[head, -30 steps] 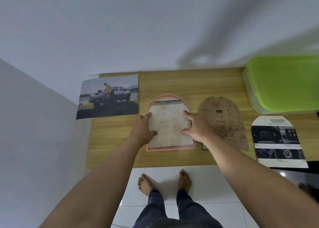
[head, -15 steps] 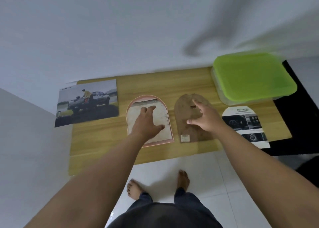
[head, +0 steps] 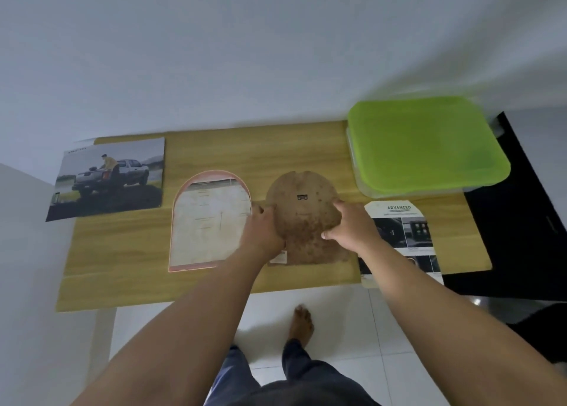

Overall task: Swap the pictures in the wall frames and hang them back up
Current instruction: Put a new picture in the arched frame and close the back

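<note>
From the head camera, a person stands at a wooden table (head: 306, 147) that sits against a white wall (head: 245, 52).

In the middle of the table lies a brown board (head: 302, 209) with a round top and a small dark hook near the top. It has dark spots all over it. Both hands are on this board. The left hand (head: 260, 233) grips its left edge, with the fingers curled around the side. The right hand (head: 352, 227) grips its right edge, with the thumb pressed on top of the board and the fingers bent at the side. I cannot tell if the board is lifted or flat on the table.

Just left of the board lies a pink frame (head: 210, 221) with a round top. A pale paper with faint lines fills it. The left hand is just beside the frame's right edge.

At the far left lies a truck picture (head: 107, 178), which hangs a little over the table edge.

Right of the board lies a car picture (head: 402, 227) with a round top and the word ADVANCED on it. The right arm covers part of it.

At the back right sits a clear box with a green lid (head: 426, 144).

Below the table are white floor tiles (head: 352, 329), one bare foot (head: 302, 322) and dark trousers.
</note>
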